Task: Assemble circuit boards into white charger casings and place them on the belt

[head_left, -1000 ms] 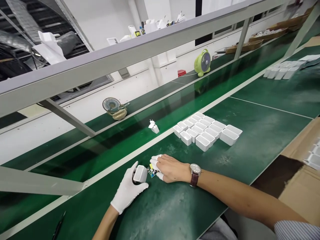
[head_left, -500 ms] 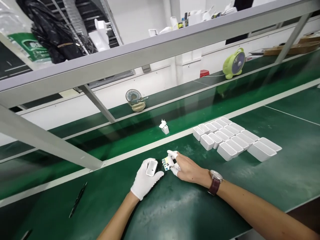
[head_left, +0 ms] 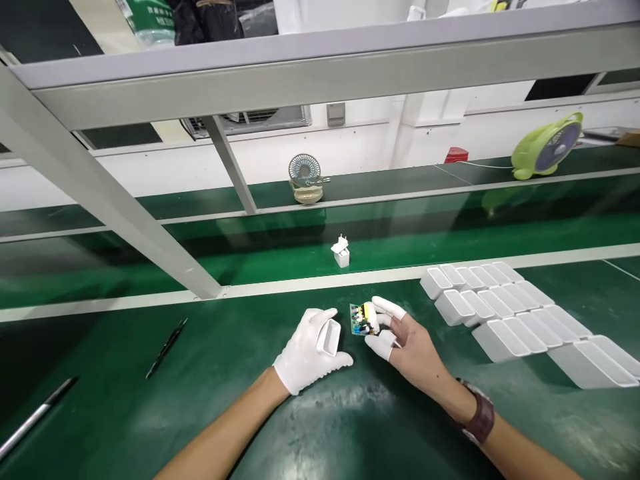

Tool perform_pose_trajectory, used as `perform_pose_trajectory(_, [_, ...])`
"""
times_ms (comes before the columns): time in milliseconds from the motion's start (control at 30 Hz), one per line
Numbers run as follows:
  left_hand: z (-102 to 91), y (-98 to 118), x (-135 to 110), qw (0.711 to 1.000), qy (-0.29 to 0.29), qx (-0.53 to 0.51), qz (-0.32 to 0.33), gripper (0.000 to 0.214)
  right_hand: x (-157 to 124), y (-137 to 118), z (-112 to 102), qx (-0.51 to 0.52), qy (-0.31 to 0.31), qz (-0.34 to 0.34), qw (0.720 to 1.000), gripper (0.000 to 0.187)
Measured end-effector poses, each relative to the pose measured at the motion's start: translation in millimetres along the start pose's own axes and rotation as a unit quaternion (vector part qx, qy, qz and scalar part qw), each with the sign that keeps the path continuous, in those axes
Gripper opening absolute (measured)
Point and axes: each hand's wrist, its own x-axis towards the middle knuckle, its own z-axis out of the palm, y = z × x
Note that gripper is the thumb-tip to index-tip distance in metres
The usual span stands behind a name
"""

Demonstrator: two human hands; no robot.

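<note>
My left hand (head_left: 310, 350), in a white glove, is closed round a small white plastic charger housing (head_left: 329, 337). The housing's open end faces right and up. My right hand (head_left: 405, 337) wears white finger cots and pinches a small circuit board (head_left: 363, 319) with yellow, blue and white parts. The board is just right of the housing, with a small gap between them. Several more white housings (head_left: 505, 339) stand in rows on the green bench to the right, open ends up.
A white plug piece (head_left: 341, 253) stands on the green strip beyond the bench's pale rail (head_left: 320, 283). A dark pen (head_left: 167, 348) and a silver-and-black tool (head_left: 37, 417) lie at left. A slanting post (head_left: 145, 230) carries the shelf overhead. Two fans (head_left: 305, 175) stand further back.
The view has turned and levelled, so the scene sits differently. My right hand has rotated, and the circuit board's component side shows more. Both hands still hold the same things.
</note>
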Motion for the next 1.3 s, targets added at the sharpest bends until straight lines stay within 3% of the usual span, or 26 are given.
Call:
perform_pose_trajectory(100, [-0.3,-1.1,-0.9,1.000,-0.005,-0.004,0.007,0.085,-5.1,2.0,1.7,-0.072,0.004,-0.029,0.997,0.060])
perform_pose_trajectory(300, [-0.1,-1.3,2.0,0.996,0.008,-0.017,0.091,0.077,-11.3,9.3,-2.0,-0.171,-0.016,-0.098,0.980,0.057])
perform_pose_trajectory(467, [-2.4,-0.1,3.2,0.992,0.058,-0.009,0.112,0.065,-12.2,11.0,-3.4,-0.305,-0.024,-0.168,0.937,0.054])
perform_pose_trajectory(600, [-7.0,0.6,0.8,0.988,0.066,-0.039,0.135,0.067,-12.8,11.0,-2.3,-0.348,-0.059,-0.198,0.914,0.056])
perform_pose_trajectory(800, [-9.0,3.0,-0.5,0.987,0.040,-0.024,0.152,0.058,-13.5,15.6,-2.0,-0.357,-0.108,-0.144,0.916,0.058])
perform_pose_trajectory(900, [-10.0,3.3,-0.1,0.986,0.037,-0.023,0.159,0.059,-12.8,15.2,-1.4,-0.361,-0.113,-0.150,0.913,0.058])
perform_pose_trajectory(1300, [-13.8,8.6,0.8,0.994,0.025,-0.056,0.094,0.056,-11.9,16.7,-3.1,-0.320,-0.138,-0.136,0.927,0.066])
